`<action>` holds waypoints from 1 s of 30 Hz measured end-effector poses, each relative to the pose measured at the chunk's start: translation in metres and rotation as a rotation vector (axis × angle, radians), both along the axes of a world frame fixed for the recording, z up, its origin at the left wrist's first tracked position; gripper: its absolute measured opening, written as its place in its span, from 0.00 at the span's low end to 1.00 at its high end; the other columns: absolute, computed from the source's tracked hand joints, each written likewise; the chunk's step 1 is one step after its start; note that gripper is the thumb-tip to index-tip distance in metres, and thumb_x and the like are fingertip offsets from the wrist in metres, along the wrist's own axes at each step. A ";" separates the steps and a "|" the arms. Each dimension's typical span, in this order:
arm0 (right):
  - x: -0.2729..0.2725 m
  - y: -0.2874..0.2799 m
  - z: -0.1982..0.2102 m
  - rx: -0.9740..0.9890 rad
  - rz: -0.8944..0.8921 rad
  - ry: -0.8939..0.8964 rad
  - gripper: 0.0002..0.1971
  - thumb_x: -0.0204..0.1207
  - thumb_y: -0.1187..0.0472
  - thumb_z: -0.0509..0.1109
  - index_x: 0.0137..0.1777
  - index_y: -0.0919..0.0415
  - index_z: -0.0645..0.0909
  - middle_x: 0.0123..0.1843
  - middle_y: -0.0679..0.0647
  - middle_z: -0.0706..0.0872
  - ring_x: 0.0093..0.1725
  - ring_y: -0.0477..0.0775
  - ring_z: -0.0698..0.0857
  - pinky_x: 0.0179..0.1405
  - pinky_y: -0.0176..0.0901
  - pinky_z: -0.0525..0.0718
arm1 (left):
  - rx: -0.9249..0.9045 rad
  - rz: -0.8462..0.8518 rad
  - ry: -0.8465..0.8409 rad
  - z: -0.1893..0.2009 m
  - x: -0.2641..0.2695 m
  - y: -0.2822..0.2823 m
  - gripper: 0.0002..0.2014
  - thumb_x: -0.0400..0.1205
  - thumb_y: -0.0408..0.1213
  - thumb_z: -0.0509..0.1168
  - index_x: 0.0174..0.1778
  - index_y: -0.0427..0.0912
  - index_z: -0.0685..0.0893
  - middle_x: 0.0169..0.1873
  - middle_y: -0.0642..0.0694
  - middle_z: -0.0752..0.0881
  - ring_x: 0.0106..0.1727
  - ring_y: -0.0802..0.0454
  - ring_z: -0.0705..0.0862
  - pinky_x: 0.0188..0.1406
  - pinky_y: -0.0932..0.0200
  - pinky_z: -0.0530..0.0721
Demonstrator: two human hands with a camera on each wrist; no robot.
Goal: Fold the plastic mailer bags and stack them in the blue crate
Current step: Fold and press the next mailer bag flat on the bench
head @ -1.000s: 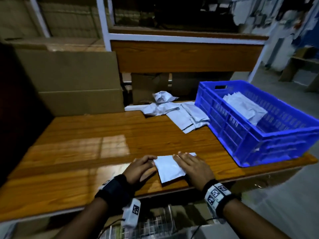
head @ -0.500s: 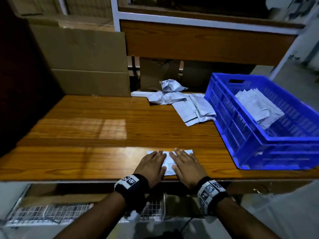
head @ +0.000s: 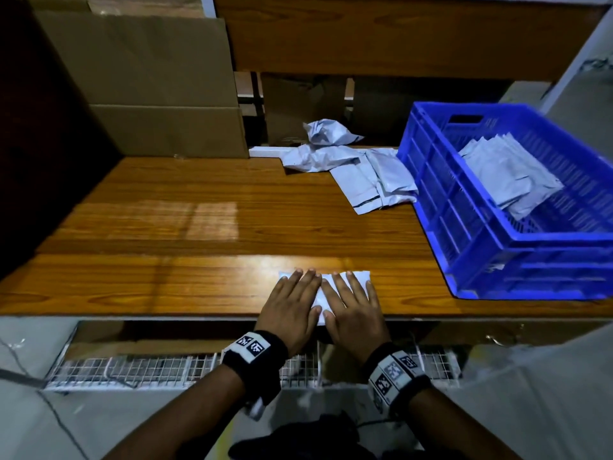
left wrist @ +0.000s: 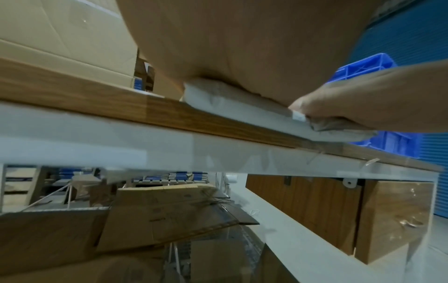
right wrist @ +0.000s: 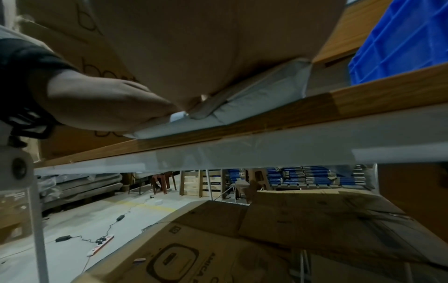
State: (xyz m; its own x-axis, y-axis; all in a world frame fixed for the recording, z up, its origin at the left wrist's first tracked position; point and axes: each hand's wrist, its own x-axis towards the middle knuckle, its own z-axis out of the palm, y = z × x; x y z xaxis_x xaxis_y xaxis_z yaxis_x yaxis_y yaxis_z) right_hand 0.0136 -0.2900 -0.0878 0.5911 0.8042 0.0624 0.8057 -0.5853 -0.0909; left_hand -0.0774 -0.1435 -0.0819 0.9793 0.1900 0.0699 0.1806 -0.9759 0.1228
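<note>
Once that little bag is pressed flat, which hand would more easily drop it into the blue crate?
Probably the right hand. Both hands lie flat on the folded mailer bag at the table's near edge, the left hand beside it, but the blue crate stands on the right, so the right arm would not have to cross over.

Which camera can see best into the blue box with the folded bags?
The head view. It looks down into the blue plastic crate, showing the folded white mailer bags stacked inside. The left wrist view catches only a blue corner behind the right hand; the right wrist view shows only an outside wall.
</note>
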 end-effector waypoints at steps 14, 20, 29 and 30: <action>-0.005 0.005 0.001 -0.011 -0.051 -0.047 0.32 0.78 0.44 0.47 0.82 0.51 0.65 0.83 0.57 0.66 0.84 0.63 0.60 0.79 0.71 0.58 | 0.108 0.006 0.170 0.004 0.003 -0.003 0.35 0.83 0.56 0.31 0.85 0.44 0.45 0.85 0.45 0.46 0.85 0.47 0.41 0.83 0.44 0.43; -0.007 0.006 -0.005 0.010 -0.045 -0.074 0.31 0.79 0.45 0.50 0.81 0.54 0.68 0.82 0.59 0.68 0.83 0.66 0.61 0.76 0.74 0.61 | 0.127 0.019 0.204 0.007 0.006 -0.004 0.33 0.85 0.55 0.35 0.85 0.43 0.46 0.85 0.45 0.46 0.85 0.46 0.41 0.82 0.43 0.42; -0.010 0.012 -0.005 -0.042 -0.048 -0.102 0.33 0.78 0.46 0.46 0.81 0.58 0.67 0.82 0.63 0.66 0.83 0.70 0.59 0.77 0.76 0.56 | 0.191 0.038 0.239 0.008 0.008 -0.010 0.32 0.88 0.53 0.39 0.85 0.40 0.41 0.85 0.41 0.42 0.85 0.43 0.39 0.81 0.38 0.39; -0.010 0.013 -0.004 -0.044 -0.047 -0.094 0.33 0.78 0.46 0.47 0.81 0.58 0.68 0.81 0.63 0.68 0.82 0.70 0.60 0.76 0.76 0.57 | 0.193 0.033 0.236 0.009 0.008 -0.010 0.32 0.88 0.52 0.39 0.85 0.40 0.41 0.85 0.41 0.42 0.85 0.43 0.39 0.81 0.38 0.39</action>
State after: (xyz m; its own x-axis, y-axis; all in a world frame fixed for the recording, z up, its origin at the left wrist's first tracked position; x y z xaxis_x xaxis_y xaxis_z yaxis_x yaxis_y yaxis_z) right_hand 0.0038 -0.2772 -0.0915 0.6217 0.7787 0.0848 0.7809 -0.6246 0.0104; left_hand -0.0690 -0.1540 -0.0732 0.9664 0.2271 -0.1205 0.2139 -0.9703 -0.1132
